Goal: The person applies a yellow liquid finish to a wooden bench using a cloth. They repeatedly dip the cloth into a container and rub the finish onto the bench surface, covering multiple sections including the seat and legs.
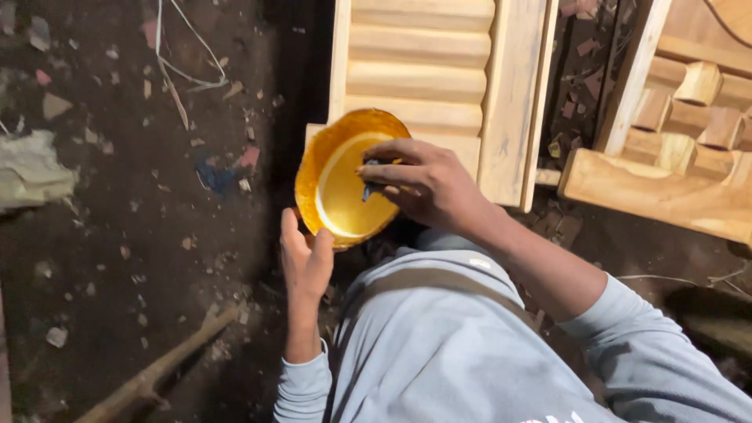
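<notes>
A yellow-orange round bowl (338, 184) with glossy yellow liquid inside is tilted toward me. My left hand (304, 262) props the bowl from below at its lower rim, fingers pointing up. My right hand (427, 184) reaches into the bowl from the right and pinches a small dark piece (370, 188), perhaps a rag or brush tip, against the inner wall. Both arms wear grey sleeves.
A pale louvred wooden panel (439, 70) lies just behind the bowl. More carved wooden parts (674, 149) are stacked at the right. The dark dirt floor at the left holds scraps, a white cord (182, 70), crumpled paper (31, 168) and a stick (157, 368).
</notes>
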